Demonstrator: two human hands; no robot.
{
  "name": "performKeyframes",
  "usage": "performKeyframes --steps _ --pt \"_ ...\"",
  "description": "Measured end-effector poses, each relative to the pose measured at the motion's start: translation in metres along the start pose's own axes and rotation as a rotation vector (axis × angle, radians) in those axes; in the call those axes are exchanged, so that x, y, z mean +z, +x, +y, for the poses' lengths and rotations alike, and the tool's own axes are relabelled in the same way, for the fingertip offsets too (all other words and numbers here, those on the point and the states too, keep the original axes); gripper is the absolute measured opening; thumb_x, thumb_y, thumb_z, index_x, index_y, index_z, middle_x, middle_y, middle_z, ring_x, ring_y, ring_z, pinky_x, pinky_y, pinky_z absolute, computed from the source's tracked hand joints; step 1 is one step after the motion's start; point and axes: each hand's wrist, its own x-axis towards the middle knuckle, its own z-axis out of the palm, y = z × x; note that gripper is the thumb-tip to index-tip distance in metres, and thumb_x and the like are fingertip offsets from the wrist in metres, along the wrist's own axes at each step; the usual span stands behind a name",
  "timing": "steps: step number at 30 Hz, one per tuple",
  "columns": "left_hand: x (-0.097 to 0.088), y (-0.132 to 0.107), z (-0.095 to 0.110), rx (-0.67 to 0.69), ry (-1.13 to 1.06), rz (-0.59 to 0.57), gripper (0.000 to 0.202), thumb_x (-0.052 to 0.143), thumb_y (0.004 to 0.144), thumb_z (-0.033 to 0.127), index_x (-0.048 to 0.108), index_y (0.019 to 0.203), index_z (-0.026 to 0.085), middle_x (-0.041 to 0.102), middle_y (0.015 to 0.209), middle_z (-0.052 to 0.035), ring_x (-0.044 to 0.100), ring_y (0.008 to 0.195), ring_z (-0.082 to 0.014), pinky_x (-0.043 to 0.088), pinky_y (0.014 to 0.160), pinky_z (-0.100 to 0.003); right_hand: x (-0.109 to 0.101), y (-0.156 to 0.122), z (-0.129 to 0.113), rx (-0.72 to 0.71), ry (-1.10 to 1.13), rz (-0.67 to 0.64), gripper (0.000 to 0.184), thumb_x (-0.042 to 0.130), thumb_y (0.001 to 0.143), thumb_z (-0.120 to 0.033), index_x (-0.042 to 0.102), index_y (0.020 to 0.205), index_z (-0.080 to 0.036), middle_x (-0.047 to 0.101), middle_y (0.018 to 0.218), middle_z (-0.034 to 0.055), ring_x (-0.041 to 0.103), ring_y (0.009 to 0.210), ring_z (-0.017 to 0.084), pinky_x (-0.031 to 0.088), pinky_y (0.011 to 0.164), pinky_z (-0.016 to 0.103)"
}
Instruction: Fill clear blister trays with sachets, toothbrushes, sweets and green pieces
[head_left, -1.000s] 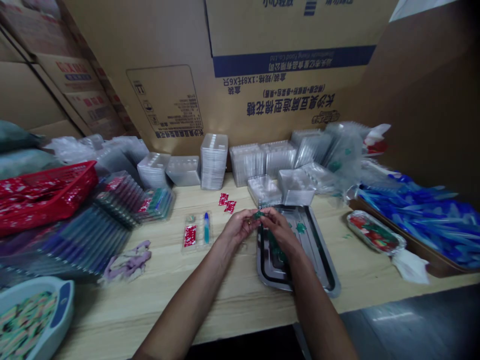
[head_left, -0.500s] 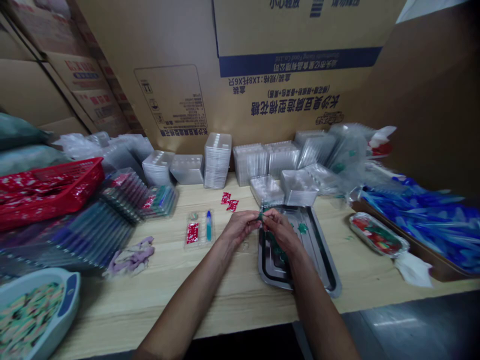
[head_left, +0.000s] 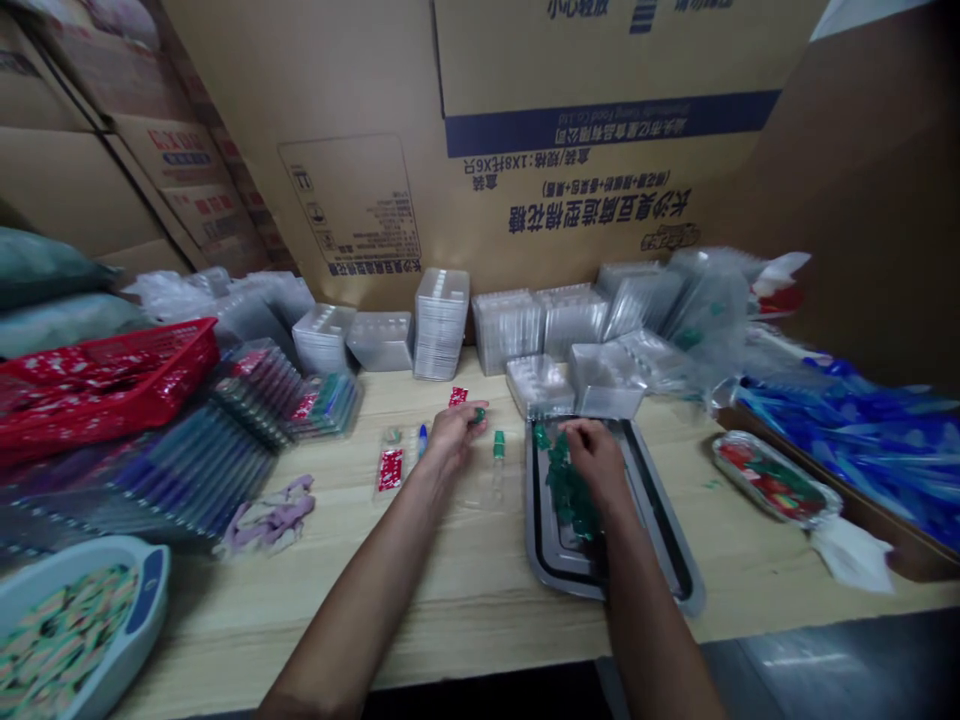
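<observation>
My left hand [head_left: 453, 440] hovers over the wooden table [head_left: 465, 590], its fingers pinched on a small green packet [head_left: 478, 414]. Another small green packet [head_left: 499, 445] lies on the wood just right of it. A clear plastic tray [head_left: 402, 462] holding a red sachet [head_left: 387, 468] and a blue stick lies under and left of that hand. My right hand [head_left: 596, 462] rests in the metal tray [head_left: 660, 525], fingers curled down onto a heap of green packets [head_left: 566, 490]. A red sachet [head_left: 458, 396] lies farther back.
Stacks of clear plastic trays [head_left: 439, 322] line the cardboard boxes [head_left: 525, 150] at the back. A red basket [head_left: 105, 385] and rows of filled trays [head_left: 225, 440] sit left, a bowl of candies [head_left: 67, 625] near left. Blue sticks [head_left: 870, 440] and a foil dish [head_left: 772, 480] sit right.
My hands were together above the metal tray pulling at a green packet. They have parted: the left moved left over the clear tray, the right dropped onto the green heap.
</observation>
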Motion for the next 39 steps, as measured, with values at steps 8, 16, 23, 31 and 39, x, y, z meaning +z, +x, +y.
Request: performKeyframes --steps 8,16,23,31,39 --pt "0.006 -0.030 -0.003 -0.184 -0.070 -0.231 0.017 0.064 0.080 -0.005 0.075 0.089 0.004 0.075 0.089 -0.0133 0.072 0.081 -0.0136 0.059 0.079 -0.020 0.018 -0.014 -0.011 -0.403 -0.304 0.012 0.034 0.047 0.091 -0.020 0.067 0.119 -0.021 0.066 0.111 0.0121 0.059 0.107 0.028 0.047 0.095 0.048" --pt "-0.007 -0.029 -0.021 -0.205 -0.159 -0.365 0.019 0.071 0.080 0.000 0.075 0.098 0.005 0.073 0.078 -0.0072 0.066 0.060 -0.0078 0.055 0.059 -0.014 0.031 -0.027 -0.038 -0.627 -0.104 -0.264 0.046 0.042 0.098 -0.015 0.055 0.141 -0.029 0.065 0.126 0.0078 0.059 0.117 0.023 0.049 0.100 0.042" --pt "-0.007 -0.033 -0.024 -0.229 -0.242 -0.406 0.018 0.065 0.082 -0.003 0.075 0.095 0.005 0.075 0.092 -0.0097 0.069 0.069 -0.0085 0.058 0.070 -0.016 0.031 -0.028 -0.036 -0.589 -0.123 -0.304 0.048 0.041 0.097 -0.015 0.057 0.140 -0.028 0.066 0.123 0.0087 0.059 0.116 0.023 0.049 0.100 0.043" --pt "-0.014 -0.030 -0.024 -0.015 0.036 -0.266 0.012 0.078 0.078 0.012 0.071 0.088 0.009 0.070 0.081 -0.0065 0.064 0.063 -0.0085 0.057 0.069 -0.021 0.027 -0.028 -0.042 -0.516 -0.049 -0.323 0.038 0.043 0.094 -0.015 0.071 0.116 -0.028 0.069 0.109 0.0076 0.064 0.107 0.022 0.051 0.094 0.041" --pt "-0.042 -0.021 -0.022 0.300 0.443 -0.222 0.011 0.077 0.070 0.011 0.076 0.078 0.017 0.066 0.069 0.0012 0.057 0.066 -0.0118 0.045 0.069 -0.022 0.017 -0.018 -0.027 -0.191 0.004 0.039 0.022 0.050 0.090 -0.027 0.070 0.096 -0.021 0.070 0.092 0.0051 0.064 0.089 0.021 0.049 0.082 0.035"
